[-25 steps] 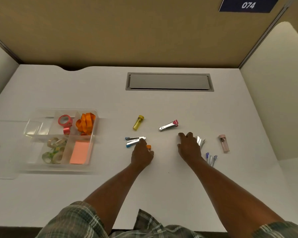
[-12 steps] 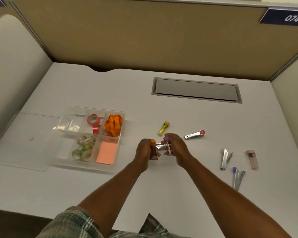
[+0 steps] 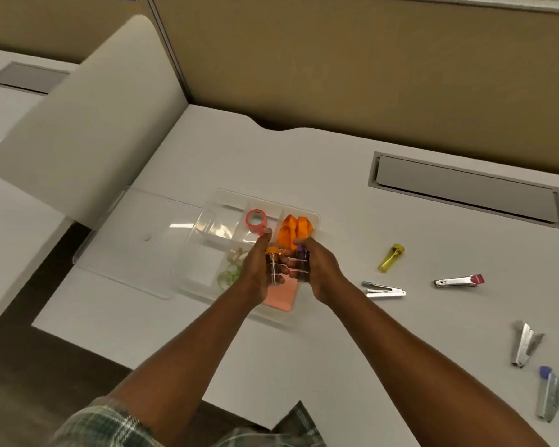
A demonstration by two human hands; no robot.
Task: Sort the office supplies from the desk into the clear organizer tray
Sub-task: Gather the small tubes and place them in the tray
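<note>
Gripping orange-capped tube [image 3: 273, 267], left hand [image 3: 255, 269]; purple-capped tube [image 3: 302, 266], right hand [image 3: 323, 272]; both over tray [image 3: 207, 217]. Yellow tube [image 3: 390, 258], blue-tipped stapler [image 3: 384, 290] rightward.

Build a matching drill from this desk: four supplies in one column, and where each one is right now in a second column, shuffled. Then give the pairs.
Column one
1. orange-capped vial
2. purple-capped vial
3. yellow tube
4. pink tape roll

Column two
A. lying on the desk, to the right of the tray
B. gripped in the left hand
C. inside the clear organizer tray, in a back compartment
D. gripped in the right hand

Pairs: 1-B, 2-D, 3-A, 4-C
</note>
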